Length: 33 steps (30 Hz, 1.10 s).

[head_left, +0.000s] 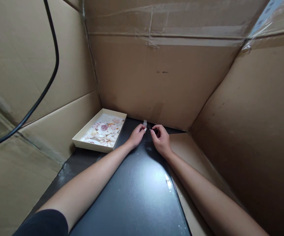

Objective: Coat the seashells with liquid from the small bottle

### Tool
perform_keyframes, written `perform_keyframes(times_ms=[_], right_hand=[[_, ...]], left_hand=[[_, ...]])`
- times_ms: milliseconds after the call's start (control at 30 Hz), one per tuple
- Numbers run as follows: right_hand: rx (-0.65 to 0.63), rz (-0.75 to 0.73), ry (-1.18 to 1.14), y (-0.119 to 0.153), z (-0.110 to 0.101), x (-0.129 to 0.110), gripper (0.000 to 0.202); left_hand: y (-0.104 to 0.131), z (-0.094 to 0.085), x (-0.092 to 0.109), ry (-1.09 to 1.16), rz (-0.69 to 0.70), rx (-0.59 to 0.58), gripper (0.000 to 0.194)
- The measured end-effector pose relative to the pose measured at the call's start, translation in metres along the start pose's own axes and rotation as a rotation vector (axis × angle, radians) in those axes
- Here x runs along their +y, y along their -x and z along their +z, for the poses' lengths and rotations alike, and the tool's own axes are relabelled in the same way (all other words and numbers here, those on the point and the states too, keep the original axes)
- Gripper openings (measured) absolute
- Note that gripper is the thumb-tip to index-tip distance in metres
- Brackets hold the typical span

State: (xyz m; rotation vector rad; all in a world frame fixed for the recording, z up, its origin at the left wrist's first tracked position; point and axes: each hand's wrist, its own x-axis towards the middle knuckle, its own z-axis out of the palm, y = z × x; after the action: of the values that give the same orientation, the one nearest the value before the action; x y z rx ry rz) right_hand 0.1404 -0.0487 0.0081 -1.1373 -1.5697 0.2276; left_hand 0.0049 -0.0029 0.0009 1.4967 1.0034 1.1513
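Near the back of the dark table, my left hand (137, 135) pinches a small white piece (145, 129), perhaps a shell. My right hand (161, 139) is just to its right, fingers closed around a small black object (156, 131), whose thin dark tip points left and meets or nearly meets the white piece. Right behind my hands stands a small clear bottle (145, 123). To the left of my left hand lies a cream tray (92, 146) holding several shells (104, 127), white and some reddish-purple.
Cardboard walls (142, 78) rise at the back, left and right. A black cable (55, 49) hangs at the upper left. Flat cardboard (181, 144) lies along the right side of the dark glossy table (132, 196).
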Motion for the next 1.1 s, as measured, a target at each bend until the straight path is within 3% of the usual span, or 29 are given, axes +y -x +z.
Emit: perform_keyframes(times_ms=[667,1100], right_hand=[[-0.054,0.001,-0.029,0.0007,0.0014,0.0011,0.012],[-0.023,0.001,-0.034,0.0008,0.0013,0.0015,0.012]], left_hand=[[0.0008,-0.0002,0.0005,0.023,0.000,0.004,0.008],[-0.0008,-0.0009,-0.0021,-0.020,0.020,-0.010,0.009]])
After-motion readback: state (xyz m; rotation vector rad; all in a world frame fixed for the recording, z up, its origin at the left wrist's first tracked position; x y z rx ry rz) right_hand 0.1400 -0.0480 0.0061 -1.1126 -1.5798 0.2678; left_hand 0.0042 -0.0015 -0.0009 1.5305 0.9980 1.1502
